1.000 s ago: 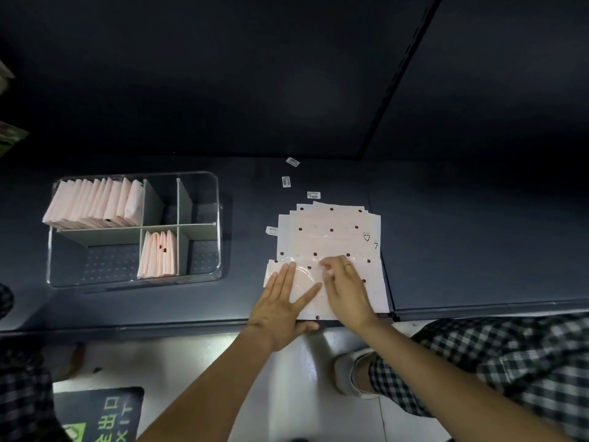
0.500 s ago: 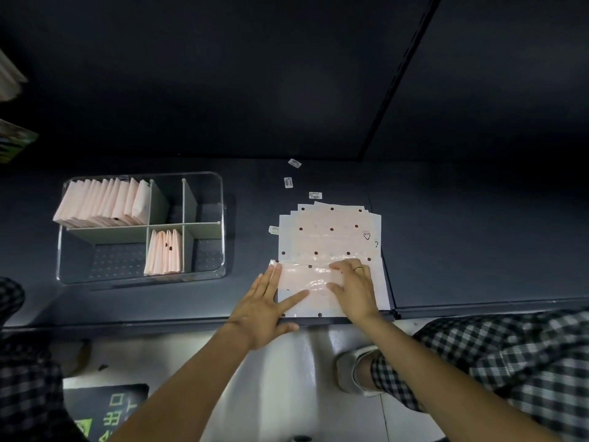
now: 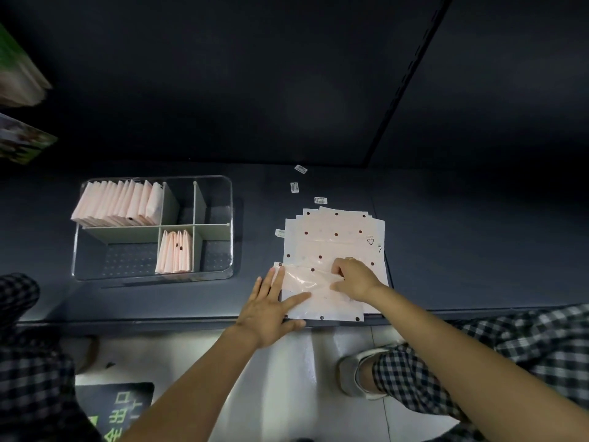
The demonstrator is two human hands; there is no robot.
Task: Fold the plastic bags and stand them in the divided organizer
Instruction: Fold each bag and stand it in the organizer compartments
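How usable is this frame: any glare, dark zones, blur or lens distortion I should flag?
Head view: sharp overall. The upper half falls into near-black. Light glares off the bag being folded under the left hand and right hand, washing out its dots. The organizer casts a shadow to its right on the table. Wide-angle bending curves the table edge.

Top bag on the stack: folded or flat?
Partly folded: top bag's near edge is doubled over; left hand presses it flat, right hand works the crease.
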